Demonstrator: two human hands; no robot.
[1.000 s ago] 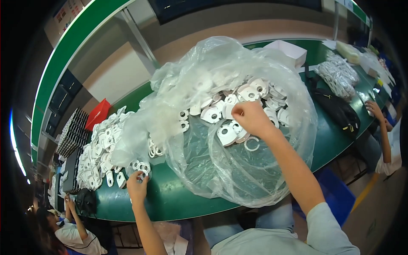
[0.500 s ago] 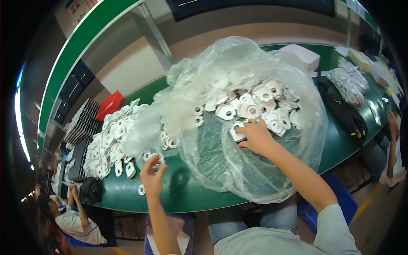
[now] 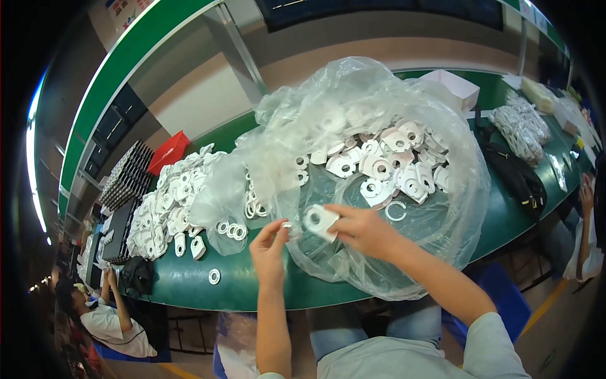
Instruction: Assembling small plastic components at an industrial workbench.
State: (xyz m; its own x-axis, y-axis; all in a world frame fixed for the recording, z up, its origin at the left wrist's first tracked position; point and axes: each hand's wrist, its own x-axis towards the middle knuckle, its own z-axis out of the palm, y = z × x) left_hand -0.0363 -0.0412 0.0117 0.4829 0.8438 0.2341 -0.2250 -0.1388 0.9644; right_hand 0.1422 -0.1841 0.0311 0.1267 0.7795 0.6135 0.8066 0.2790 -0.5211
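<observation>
My right hand [image 3: 367,232] pinches a white plastic plate with a round hole [image 3: 325,226] above the near side of a clear plastic bag [image 3: 341,268]. Facing it, my left hand [image 3: 269,252] holds a small white ring [image 3: 286,225] between thumb and fingertips, seen nearly edge-on. The two pieces are close but apart. Inside the opened bag lies a heap of similar white plates [image 3: 379,168]. A thin white open ring [image 3: 396,211] rests on the bag's film behind my right hand.
Left on the green table [image 3: 183,284] are a pile of white parts [image 3: 167,199], several loose rings [image 3: 232,230] and a single ring [image 3: 214,276]. A red bin [image 3: 169,153] and stacked dark trays [image 3: 126,174] stand beyond. A black bag [image 3: 514,174] lies right. Another person [image 3: 117,328] sits at left.
My right hand has lifted a plate from the heap and brought it left and nearer. My left hand has moved right from the loose rings, carrying a small ring toward it.
</observation>
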